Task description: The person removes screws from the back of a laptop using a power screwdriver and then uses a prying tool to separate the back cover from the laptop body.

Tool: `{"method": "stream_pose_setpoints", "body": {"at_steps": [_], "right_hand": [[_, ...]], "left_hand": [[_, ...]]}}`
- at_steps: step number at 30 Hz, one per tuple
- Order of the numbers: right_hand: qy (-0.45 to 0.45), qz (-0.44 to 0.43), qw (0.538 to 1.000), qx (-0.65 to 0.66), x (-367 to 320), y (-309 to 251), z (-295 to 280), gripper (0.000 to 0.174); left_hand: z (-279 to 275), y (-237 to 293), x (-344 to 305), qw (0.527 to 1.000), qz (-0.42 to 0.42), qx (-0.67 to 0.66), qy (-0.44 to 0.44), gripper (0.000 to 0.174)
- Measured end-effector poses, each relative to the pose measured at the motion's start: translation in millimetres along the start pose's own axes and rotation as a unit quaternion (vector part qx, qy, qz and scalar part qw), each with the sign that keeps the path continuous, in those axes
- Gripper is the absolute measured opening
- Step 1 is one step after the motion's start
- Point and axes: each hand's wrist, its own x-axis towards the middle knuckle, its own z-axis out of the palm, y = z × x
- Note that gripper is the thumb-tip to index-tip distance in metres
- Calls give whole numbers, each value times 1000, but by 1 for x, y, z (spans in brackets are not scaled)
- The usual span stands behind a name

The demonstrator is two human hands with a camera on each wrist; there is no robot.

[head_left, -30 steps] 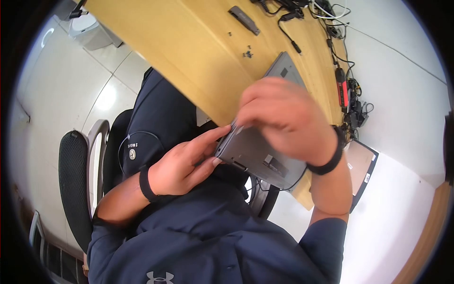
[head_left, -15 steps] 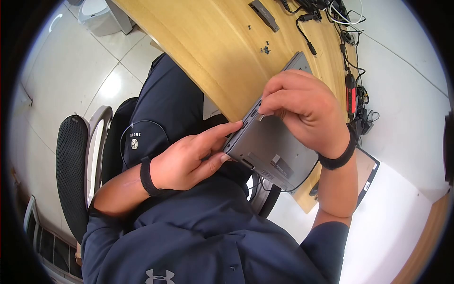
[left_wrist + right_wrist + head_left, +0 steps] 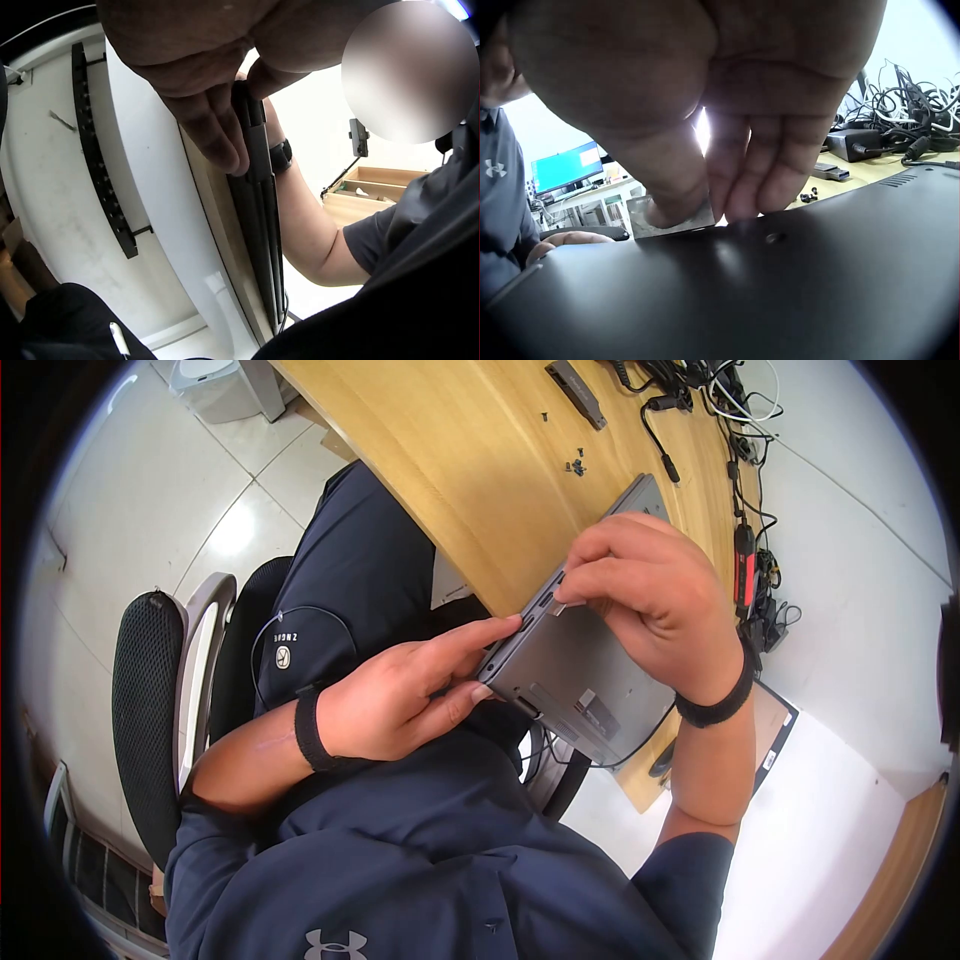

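Note:
A closed grey laptop (image 3: pixel 600 670) is held tilted at the table edge, its underside facing up. The left hand (image 3: pixel 400 695) grips its near left corner between fingers and thumb; in the left wrist view the fingers of that hand (image 3: pixel 202 82) lie on both sides of the laptop's edge (image 3: pixel 259 195). With thumb and fingers, the right hand (image 3: pixel 655 595) pinches a small thin metal piece (image 3: pixel 563 606) against the laptop's long side edge. The right wrist view shows this flat piece (image 3: pixel 649 219) under the thumb, touching the seam of the laptop (image 3: pixel 780 285).
On the wooden table (image 3: pixel 450 460) lie small screws (image 3: pixel 577 465) and a dark grey stick-shaped object (image 3: pixel 577 395). Tangled black and white cables (image 3: pixel 690 380) and a red and black device (image 3: pixel 744 570) line the far side. A mesh chair (image 3: pixel 150 700) stands at the left.
The right hand has come down to the laptop's side edge and now stays there with the thin piece. The left hand keeps its grip. The head view has shifted slightly.

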Motion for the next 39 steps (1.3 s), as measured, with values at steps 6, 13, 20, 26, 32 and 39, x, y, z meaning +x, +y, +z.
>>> {"method": "stream_pose_setpoints", "body": {"at_steps": [6,13,20,26,32,39], "right_hand": [[-1,-1,1000,-23,-1,-1,2,21],[-30,16,999,-13,6,1,0,18],[-76,11,997,12,19,10,-2,10],[-167,75,981,56,31,11,-11,11],[-16,62,997,43,12,7,-23,16],[36,88,994,52,-7,20,-17,22]], "left_hand": [[-2,1,0,1000,20,7,1,57],[1,1,0,1000,3,4,7,57],[4,-1,0,999,-13,-17,30,59],[-2,8,1,998,-54,30,2,59],[-4,9,1,999,-38,11,-1,60],[-4,9,0,999,-33,37,-3,60]]}}
